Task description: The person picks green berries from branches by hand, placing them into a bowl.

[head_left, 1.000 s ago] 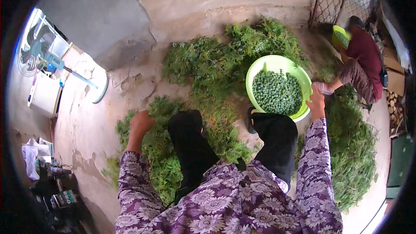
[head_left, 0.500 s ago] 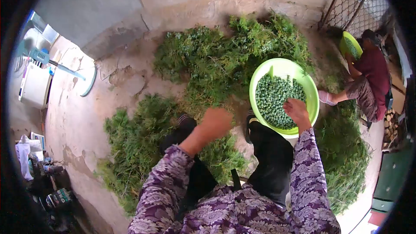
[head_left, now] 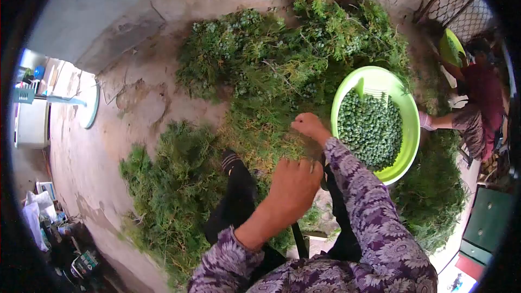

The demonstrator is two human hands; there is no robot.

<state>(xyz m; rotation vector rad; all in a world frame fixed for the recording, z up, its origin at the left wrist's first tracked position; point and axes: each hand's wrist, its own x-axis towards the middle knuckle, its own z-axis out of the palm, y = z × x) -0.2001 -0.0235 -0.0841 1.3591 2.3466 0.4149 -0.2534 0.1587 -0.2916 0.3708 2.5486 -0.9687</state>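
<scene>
My left hand [head_left: 293, 187] is closed, its back towards me, above the ground between my legs. Whatever its curled fingers hold, if anything, is hidden. My right hand [head_left: 311, 126] hovers over loose green sprigs [head_left: 266, 135], left of the basin, with its fingers drawn together; nothing in them can be made out. Close beside it stands a lime-green basin [head_left: 415, 130] with a ribbed inner wall, holding many small round green cones [head_left: 369, 127]. Beyond both hands lies a big heap of leafy evergreen branches [head_left: 304, 49] dotted with pale green cones.
More cut greenery [head_left: 168, 179] covers the floor at left, and another pile [head_left: 431, 190] lies right of the basin. A seated person [head_left: 480, 103] at far right has another green basin [head_left: 450, 46]. A fan base [head_left: 89, 100] stands at left; a green cabinet [head_left: 488, 214] is at lower right.
My right hand has moved left from above the basin to the sprigs. My left hand has come closer to me and slightly right. The view has shifted a little.
</scene>
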